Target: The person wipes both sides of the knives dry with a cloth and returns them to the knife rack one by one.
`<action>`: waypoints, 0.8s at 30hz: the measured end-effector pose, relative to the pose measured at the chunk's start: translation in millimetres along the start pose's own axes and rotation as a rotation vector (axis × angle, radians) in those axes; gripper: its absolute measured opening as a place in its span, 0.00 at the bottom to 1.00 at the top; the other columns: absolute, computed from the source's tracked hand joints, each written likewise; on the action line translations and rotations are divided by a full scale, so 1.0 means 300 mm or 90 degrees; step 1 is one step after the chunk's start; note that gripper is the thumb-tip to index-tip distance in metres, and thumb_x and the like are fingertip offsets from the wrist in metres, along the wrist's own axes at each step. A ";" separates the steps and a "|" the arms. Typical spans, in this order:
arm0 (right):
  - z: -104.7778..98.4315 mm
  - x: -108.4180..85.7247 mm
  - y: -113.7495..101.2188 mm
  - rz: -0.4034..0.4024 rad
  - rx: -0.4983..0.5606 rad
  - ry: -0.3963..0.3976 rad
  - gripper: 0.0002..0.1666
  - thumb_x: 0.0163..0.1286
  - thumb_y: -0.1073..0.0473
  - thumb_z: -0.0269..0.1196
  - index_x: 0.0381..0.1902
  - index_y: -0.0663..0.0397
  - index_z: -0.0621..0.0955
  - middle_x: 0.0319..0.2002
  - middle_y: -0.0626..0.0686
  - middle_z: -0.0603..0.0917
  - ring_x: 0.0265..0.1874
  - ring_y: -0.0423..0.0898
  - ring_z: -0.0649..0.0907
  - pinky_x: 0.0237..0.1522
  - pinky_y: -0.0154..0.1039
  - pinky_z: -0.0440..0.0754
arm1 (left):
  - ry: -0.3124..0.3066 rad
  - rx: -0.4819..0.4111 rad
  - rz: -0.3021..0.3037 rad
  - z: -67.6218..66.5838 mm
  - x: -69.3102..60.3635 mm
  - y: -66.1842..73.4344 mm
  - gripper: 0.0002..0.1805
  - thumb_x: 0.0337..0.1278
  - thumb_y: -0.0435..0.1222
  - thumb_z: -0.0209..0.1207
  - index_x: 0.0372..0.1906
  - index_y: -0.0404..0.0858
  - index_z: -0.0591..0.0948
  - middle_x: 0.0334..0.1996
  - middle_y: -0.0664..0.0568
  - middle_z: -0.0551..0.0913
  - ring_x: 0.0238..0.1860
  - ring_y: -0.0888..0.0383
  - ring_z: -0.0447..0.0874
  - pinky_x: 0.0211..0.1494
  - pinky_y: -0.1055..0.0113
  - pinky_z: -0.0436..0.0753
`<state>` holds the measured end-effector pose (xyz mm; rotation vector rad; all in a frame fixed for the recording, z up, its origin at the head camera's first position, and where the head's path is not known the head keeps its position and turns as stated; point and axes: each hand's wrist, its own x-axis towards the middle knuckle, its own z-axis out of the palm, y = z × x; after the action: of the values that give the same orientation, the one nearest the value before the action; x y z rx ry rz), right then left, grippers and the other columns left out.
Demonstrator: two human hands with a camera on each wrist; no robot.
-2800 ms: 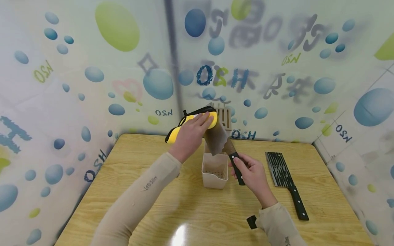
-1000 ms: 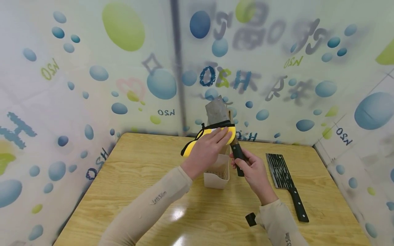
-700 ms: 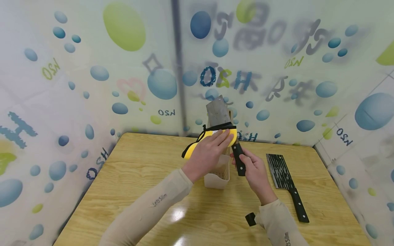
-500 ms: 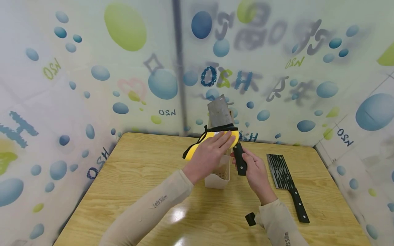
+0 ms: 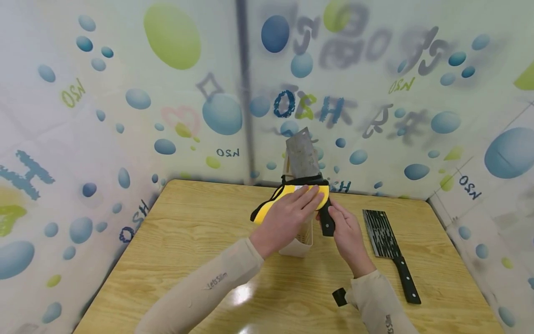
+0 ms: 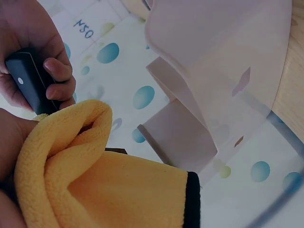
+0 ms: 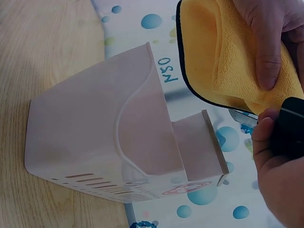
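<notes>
Yellow cloth (image 6: 107, 178) held in left grip (image 5: 288, 219), cleaver (image 5: 302, 155) in right grip (image 5: 346, 232): likely wiping; next stroke wants light, even pressure.

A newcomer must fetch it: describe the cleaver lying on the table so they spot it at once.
On the wooden table, look to the right of the person's right hand. There the cleaver lies flat, its black handle pointing back toward the person. Black streaks cover its blade, unlike the plain grey blade of the other cleaver, which that hand grips by its handle.
</notes>
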<state>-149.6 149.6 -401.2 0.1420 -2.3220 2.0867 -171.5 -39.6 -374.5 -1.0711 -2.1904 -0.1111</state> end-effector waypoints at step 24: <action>0.001 -0.001 -0.019 0.004 0.019 -0.010 0.31 0.87 0.52 0.43 0.80 0.60 0.62 0.68 0.67 0.74 0.55 0.51 0.81 0.51 0.27 0.82 | 0.002 0.002 -0.035 -0.004 0.010 -0.008 0.28 0.66 0.31 0.67 0.70 0.38 0.77 0.68 0.46 0.79 0.68 0.51 0.79 0.68 0.62 0.80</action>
<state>-148.9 148.7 -395.6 0.1523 -2.3039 2.1302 -173.8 -39.7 -371.2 -1.0094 -2.2172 -0.1333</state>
